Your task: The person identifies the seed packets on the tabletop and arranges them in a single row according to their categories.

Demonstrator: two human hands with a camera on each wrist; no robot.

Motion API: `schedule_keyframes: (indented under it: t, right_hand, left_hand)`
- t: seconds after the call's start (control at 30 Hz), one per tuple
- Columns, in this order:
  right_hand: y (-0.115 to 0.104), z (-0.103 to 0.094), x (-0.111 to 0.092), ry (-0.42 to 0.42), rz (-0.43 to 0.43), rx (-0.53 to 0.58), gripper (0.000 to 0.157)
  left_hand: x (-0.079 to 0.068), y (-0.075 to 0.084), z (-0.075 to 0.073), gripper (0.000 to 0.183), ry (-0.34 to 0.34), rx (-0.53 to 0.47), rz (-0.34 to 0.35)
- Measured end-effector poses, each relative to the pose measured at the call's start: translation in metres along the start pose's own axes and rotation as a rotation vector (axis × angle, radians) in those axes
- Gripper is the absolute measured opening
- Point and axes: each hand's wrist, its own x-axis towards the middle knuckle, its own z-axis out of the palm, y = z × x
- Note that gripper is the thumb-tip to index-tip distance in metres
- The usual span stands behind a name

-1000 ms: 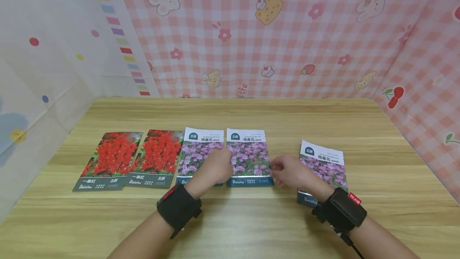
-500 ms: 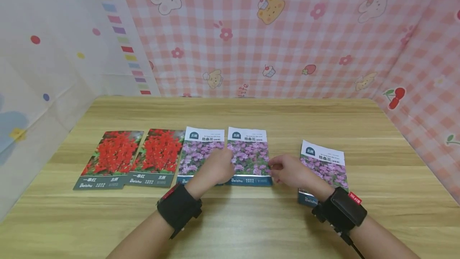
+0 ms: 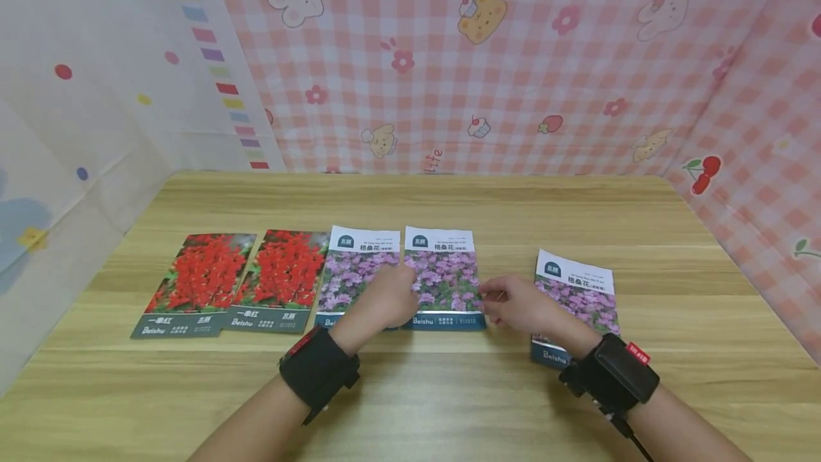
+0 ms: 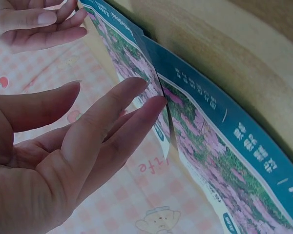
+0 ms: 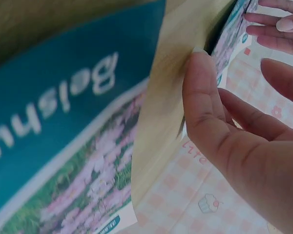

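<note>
Three seed packets with purple flowers lie face up on the table. My left hand (image 3: 385,298) covers part of the left purple packet (image 3: 349,273). Its straight fingertips touch the adjoining edge of the middle purple packet (image 3: 442,284), as the left wrist view shows, and its thumb stands apart. At that packet's right edge rest the fingertips of my right hand (image 3: 522,309), gently bent, with the thumb away from them in the right wrist view. Beneath my right wrist is the third purple packet (image 3: 574,294), slightly turned and partly covered.
Two red-flower seed packets (image 3: 202,276) lie to the left, slightly overlapping at their lower corners. The wooden table (image 3: 449,398) meets a pink checked cloth (image 3: 410,105) at the back and right. A white patterned cloth (image 3: 109,134) hangs at the left.
The middle purple packet has slid very slightly left, towards the packet beside it. Both hands stay almost in place; the right wrist has shifted a little to the right.
</note>
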Motion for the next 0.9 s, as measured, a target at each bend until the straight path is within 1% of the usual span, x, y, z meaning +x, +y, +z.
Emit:
schedule_keyframes:
  t: [0.2, 0.3, 0.4, 0.47, 0.63, 0.73, 0.83, 0.9]
  right_hand:
    - [0.003, -0.01, -0.006, 0.026, -0.056, -0.024, 0.039]
    - [0.004, -0.016, -0.009, 0.037, -0.063, -0.031, 0.039]
    - [0.005, -0.021, -0.014, 0.058, -0.062, -0.069, 0.04]
    - [0.007, -0.024, -0.017, 0.069, -0.064, -0.084, 0.041]
    - [0.014, -0.032, -0.025, 0.085, -0.078, -0.086, 0.043]
    - [0.019, -0.036, -0.029, 0.104, -0.092, -0.086, 0.043]
    - [0.021, -0.04, -0.034, 0.124, -0.09, -0.092, 0.042]
    - [0.024, -0.044, -0.038, 0.135, -0.081, -0.106, 0.04]
  left_hand:
    - [-0.002, -0.001, 0.0, 0.031, 0.024, -0.021, 0.051]
    - [-0.003, -0.001, 0.0, 0.031, 0.041, -0.02, 0.076]
    - [-0.004, 0.0, 0.0, 0.031, 0.056, -0.001, 0.101]
    - [-0.004, 0.001, 0.0, 0.031, 0.057, -0.008, 0.119]
    - [-0.003, 0.005, 0.001, 0.034, 0.026, -0.075, 0.155]
    - [-0.001, 0.007, 0.004, 0.034, 0.011, -0.104, 0.197]
    - [-0.001, 0.01, 0.007, 0.033, 0.002, -0.1, 0.249]
    - [-0.001, 0.013, 0.009, 0.033, -0.01, -0.105, 0.268]
